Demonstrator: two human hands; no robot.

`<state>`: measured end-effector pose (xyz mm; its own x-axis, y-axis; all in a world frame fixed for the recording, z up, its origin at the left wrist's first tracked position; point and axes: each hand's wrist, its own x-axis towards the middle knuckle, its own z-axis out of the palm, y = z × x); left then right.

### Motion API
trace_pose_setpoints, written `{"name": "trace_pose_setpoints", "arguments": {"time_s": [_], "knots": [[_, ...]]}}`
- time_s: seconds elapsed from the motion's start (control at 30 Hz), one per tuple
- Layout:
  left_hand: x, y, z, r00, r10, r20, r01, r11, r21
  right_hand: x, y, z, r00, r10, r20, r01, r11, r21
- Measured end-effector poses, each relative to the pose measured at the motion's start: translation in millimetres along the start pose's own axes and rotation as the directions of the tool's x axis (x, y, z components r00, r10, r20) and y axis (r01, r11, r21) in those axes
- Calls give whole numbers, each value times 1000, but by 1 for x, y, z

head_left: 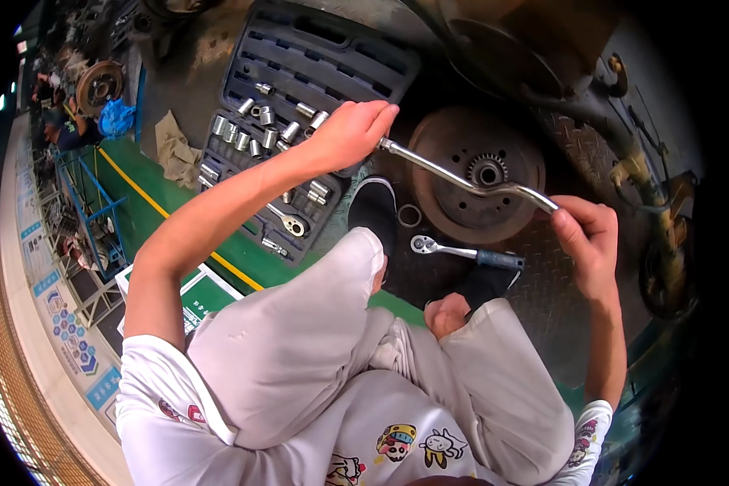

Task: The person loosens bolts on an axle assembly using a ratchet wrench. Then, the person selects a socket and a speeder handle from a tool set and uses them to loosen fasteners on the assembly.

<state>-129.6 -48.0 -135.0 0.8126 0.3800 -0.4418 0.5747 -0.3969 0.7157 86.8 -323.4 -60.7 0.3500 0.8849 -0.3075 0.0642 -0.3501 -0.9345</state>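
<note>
Both of my hands hold a bent chrome speed handle crosswise above a rusty brake disc with a toothed hub. My left hand is closed round the upper-left end, over an open socket case with several chrome sockets and a ratchet in it. My right hand grips the lower-right end of the handle, thumb along it. A second ratchet with a dark grip lies below the disc, and a metal ring rests to its left.
Rusty machinery and hoses border the right side. A beige rag lies left of the case by a green floor with a yellow line. A blue rack, another worker and a blue bag are farther left. My shoes flank the ratchet.
</note>
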Motion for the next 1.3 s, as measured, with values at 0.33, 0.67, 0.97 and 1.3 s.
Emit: {"name": "trace_pose_setpoints", "arguments": {"time_s": [0.33, 0.67, 0.97, 1.3], "knots": [[-12, 16, 27, 960, -137, 244, 179, 971, -157, -35, 22, -16, 925, 371, 82, -369, 827, 424], [-22, 20, 37, 980, -26, 195, 51, 991, -127, -40, 5, -16, 877, 477, 55, -455, 790, 412], [-27, 24, 41, 983, -68, 173, 86, 992, -97, -38, -16, -7, 866, 494, -73, -464, 850, 248], [-5, 43, 39, 942, 54, 332, 59, 946, -319, -43, -47, -33, 956, 274, -106, -290, 940, -182]]}}
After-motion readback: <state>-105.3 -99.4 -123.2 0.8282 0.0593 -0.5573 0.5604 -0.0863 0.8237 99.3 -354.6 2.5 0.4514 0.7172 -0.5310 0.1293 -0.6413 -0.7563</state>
